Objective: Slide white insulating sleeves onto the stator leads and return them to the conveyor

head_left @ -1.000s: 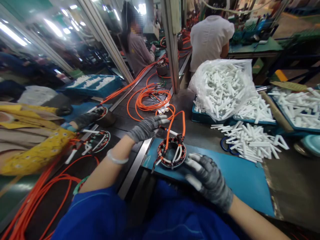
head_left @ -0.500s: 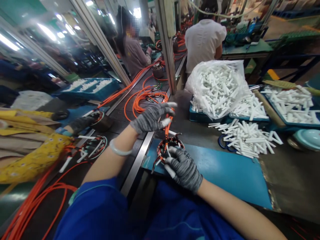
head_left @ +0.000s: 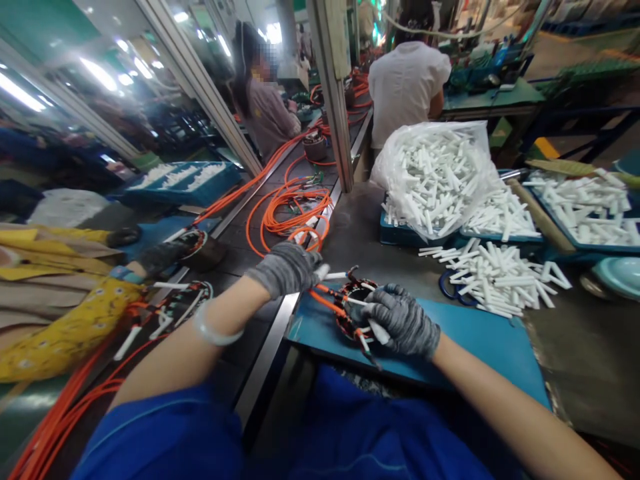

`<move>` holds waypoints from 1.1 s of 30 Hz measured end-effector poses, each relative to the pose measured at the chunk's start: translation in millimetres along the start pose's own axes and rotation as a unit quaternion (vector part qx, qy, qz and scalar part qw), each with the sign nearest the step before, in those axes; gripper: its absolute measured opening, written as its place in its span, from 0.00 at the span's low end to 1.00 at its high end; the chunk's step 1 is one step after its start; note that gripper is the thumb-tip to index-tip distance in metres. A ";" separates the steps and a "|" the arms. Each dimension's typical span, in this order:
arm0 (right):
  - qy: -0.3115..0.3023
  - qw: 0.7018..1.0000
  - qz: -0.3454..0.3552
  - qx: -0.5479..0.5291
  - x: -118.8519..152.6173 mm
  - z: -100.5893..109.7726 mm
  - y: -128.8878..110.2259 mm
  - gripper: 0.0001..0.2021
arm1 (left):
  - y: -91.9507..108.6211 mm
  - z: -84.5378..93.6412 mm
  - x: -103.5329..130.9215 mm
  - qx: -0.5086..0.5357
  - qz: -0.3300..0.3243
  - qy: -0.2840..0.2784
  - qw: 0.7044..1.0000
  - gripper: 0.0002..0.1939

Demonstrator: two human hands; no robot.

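Observation:
A round motor stator point(head_left: 346, 327) with dark windings, white sleeves and loose lead ends rests tilted at the left part of the blue mat point(head_left: 465, 340). My right hand point(head_left: 403, 323), in a grey glove with white fingertips, is closed on its right rim. Orange cables point(head_left: 327, 301) run from the stator toward the upper left. Around these cables my left hand point(head_left: 287, 270), gloved alike, is closed; its palm side is hidden. A white sleeve point(head_left: 337, 275) sticks out beside the left fingertips. Beyond that hand lies a coil of orange cable point(head_left: 290, 210).
Loose white tubes point(head_left: 500, 277) are heaped at the right beside blue scissor-like handles point(head_left: 447, 285). A plastic bag of tubes point(head_left: 433, 180) stands behind them. A metal post point(head_left: 333, 100) rises ahead. At the left, a co-worker's gloved hand point(head_left: 163, 253) touches another stator point(head_left: 203, 250).
My left hand has come down and left, closing on the cables and pulling them leftward. The stator has turned and shifted slightly right with my right hand.

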State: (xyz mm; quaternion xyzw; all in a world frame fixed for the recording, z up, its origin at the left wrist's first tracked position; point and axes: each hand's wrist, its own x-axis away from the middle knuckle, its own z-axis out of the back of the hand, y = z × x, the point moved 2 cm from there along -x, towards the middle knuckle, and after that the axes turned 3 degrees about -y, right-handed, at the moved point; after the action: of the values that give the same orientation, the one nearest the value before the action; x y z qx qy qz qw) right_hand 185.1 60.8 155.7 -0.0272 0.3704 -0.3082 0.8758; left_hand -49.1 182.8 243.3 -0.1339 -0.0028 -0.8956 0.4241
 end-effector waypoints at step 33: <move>-0.274 0.752 -0.222 -0.557 -86.6 -14.8 87.6 0.31 | 28.6 -55.1 6.1 0.126 -0.039 0.258 0.957 0.13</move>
State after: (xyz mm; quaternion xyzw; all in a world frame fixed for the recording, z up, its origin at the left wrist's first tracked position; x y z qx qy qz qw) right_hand 174.4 182.8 175.6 -0.6751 0.2041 -0.2122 0.6764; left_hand -44.1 153.3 188.5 0.1568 -0.0111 -0.9079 0.3885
